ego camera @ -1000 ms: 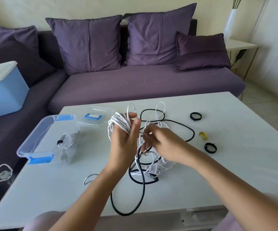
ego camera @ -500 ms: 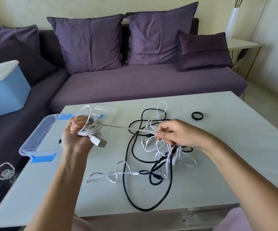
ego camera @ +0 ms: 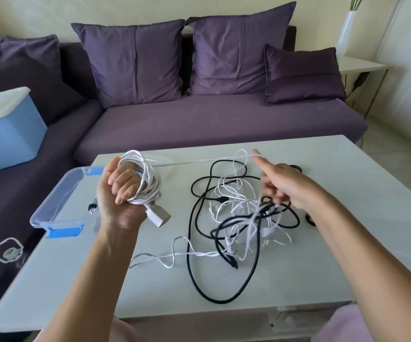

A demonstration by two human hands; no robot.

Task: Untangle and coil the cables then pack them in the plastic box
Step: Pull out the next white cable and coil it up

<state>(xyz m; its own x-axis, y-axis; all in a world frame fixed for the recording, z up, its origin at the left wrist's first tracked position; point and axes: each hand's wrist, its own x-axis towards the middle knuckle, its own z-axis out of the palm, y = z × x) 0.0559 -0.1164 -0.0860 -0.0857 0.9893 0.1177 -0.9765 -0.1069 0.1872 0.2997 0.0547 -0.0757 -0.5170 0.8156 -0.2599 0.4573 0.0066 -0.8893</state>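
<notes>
Left hand (ego camera: 119, 196) clenched round white coil (ego camera: 147, 178), partly wound. Its free strand runs over my right hand (ego camera: 283, 181) index finger; the other fingers are blurred, so grip unclear. Plastic box (ego camera: 49, 208) just beside left hand holds one packed cable (ego camera: 92, 207). Tangle (ego camera: 239, 218) under right hand not yet sorted.

The left hand (ego camera: 122, 193) is hovering above the left side of the tabletop (ego camera: 362, 243), palm facing the camera, with its fingers curling round a white cable coil (ego camera: 150, 180). The right hand (ego camera: 283, 183), blurred, is reaching forward with its index finger stretched out and touching a taut white strand (ego camera: 199, 161), its other fingers curled.
</notes>
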